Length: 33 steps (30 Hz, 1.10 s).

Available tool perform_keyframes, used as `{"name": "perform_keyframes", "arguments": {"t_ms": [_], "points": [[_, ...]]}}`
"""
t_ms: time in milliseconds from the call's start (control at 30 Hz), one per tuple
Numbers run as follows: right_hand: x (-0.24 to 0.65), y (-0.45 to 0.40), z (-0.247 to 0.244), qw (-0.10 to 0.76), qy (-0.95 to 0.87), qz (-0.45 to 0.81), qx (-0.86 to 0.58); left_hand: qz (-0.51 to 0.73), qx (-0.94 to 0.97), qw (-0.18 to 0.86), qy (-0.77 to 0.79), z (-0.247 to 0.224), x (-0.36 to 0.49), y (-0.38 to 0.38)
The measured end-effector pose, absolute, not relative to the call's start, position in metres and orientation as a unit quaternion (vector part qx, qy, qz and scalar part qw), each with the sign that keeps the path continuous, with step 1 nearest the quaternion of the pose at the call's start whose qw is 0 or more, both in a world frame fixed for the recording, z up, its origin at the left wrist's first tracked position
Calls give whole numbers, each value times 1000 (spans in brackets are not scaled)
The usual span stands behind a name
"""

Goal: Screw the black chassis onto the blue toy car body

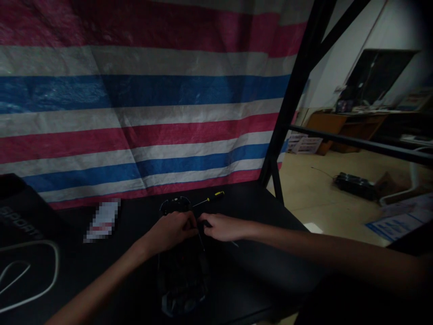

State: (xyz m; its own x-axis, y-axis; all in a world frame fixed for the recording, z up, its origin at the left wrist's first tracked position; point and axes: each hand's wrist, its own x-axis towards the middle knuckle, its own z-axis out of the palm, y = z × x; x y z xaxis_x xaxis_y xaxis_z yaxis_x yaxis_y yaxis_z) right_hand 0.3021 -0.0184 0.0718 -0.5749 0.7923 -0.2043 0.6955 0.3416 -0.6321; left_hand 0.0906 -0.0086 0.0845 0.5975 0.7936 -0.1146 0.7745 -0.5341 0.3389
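Observation:
A long dark device (182, 280), shaped somewhat like a toy car body, lies on the black table in front of me. My left hand (176, 225) reaches over its middle, with thumb and fingers pinched together near its right edge. Close beside it, almost touching, my right hand (221, 227) has its fingers curled inward. Thin pale strands or rods show below both hands, but what the fingers hold is too dark to make out. Behind the hands lies a screwdriver (215, 196) with a yellow and black handle, its shaft pointing left toward the device's far end.
A blurred-out white packet (104, 219) lies left on the black table (135, 221). Further left are a dark bag (23, 212) and a white cable (56, 266). Striped sheeting (152, 113) hangs behind; a black metal frame (287, 104) stands at right.

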Motion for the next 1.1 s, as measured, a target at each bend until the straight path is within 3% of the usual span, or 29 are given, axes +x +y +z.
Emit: {"name": "perform_keyframes", "arguments": {"t_ms": [333, 867, 1100], "points": [[312, -19, 69, 69, -814, 352, -457, 4, 890, 233, 392, 87, 91, 20], [309, -25, 71, 48, -815, 357, -454, 137, 862, 174, 456, 68, 86, -36], [305, -29, 68, 35, -815, 362, -451, 134, 851, 173, 478, 62, 86, -30]]}}
